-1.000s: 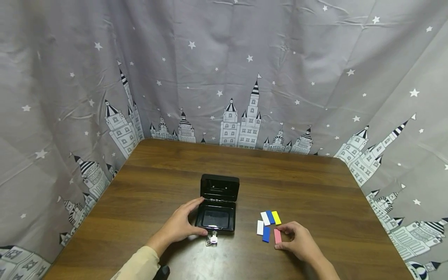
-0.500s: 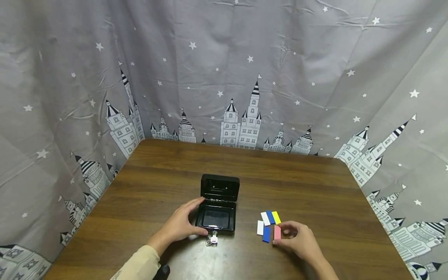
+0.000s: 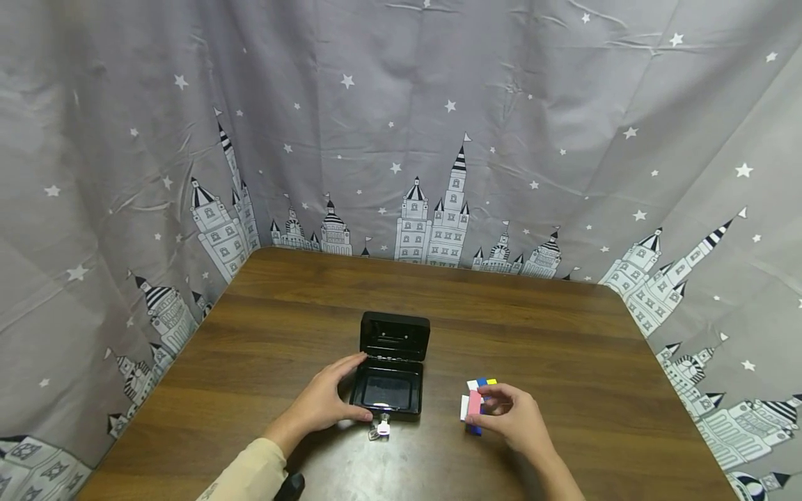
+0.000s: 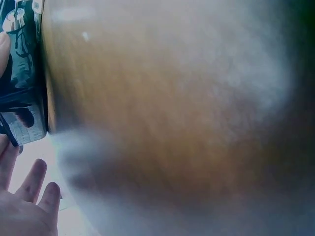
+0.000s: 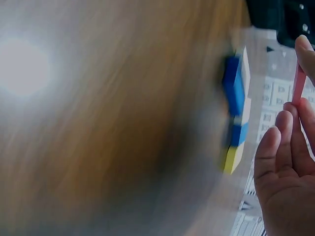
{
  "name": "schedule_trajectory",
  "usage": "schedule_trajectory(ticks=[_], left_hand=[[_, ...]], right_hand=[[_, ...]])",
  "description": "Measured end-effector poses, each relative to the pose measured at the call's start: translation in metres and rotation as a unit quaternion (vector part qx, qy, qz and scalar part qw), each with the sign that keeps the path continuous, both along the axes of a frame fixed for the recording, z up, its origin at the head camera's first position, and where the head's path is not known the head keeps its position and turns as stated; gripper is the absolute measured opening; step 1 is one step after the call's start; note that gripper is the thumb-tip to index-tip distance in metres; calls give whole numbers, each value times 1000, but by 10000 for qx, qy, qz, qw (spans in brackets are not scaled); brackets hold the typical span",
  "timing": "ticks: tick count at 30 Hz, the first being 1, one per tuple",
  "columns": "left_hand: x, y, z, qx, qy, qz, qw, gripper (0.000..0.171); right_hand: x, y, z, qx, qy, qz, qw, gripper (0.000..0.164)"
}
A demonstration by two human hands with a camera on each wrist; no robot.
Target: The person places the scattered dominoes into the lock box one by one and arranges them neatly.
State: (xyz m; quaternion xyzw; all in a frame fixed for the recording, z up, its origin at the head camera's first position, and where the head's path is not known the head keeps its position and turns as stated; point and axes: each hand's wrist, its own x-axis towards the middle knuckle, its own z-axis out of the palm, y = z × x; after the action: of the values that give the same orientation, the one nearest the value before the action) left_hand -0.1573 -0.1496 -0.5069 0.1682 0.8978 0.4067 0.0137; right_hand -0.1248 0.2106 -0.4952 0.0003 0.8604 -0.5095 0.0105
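Note:
A small black cash box (image 3: 415, 393) stands on the table with its lid (image 3: 395, 337) raised; keys (image 3: 379, 428) hang at its front lock. My left hand (image 3: 321, 399) holds the box's left side, thumb at the front corner and index finger at the back; the other fingers spread out in the left wrist view. My right hand (image 3: 519, 420) pinches a pink block (image 3: 474, 402) between thumb and fingertips. In the right wrist view the pink block (image 5: 299, 84) is lifted, seen edge-on. Below it lie white, blue and yellow blocks, partly covered in the head view.
The loose blocks include a white block (image 3: 464, 408), a blue block (image 5: 234, 84) and a yellow block (image 5: 233, 157), grouped right of the box. A wooden table (image 3: 301, 292) extends around them. A grey patterned curtain (image 3: 351, 139) hangs behind.
My right hand has lifted the pink block off the table and carried it left, over the other blocks. The left hand and the box have stayed in place.

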Motion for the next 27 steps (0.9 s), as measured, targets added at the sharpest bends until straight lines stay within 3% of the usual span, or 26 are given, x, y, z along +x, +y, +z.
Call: schedule_trajectory(ticks=[14,27], left_hand=[[-3,-2,-2,72,77,-108,9999,105],[-3,-2,-2,-140,-24,-44,9999,103]], right_hand=[[-19,-67,0,-215,409,645,9969,47],[-33,-120,13,461,703,1079,9906,47]])
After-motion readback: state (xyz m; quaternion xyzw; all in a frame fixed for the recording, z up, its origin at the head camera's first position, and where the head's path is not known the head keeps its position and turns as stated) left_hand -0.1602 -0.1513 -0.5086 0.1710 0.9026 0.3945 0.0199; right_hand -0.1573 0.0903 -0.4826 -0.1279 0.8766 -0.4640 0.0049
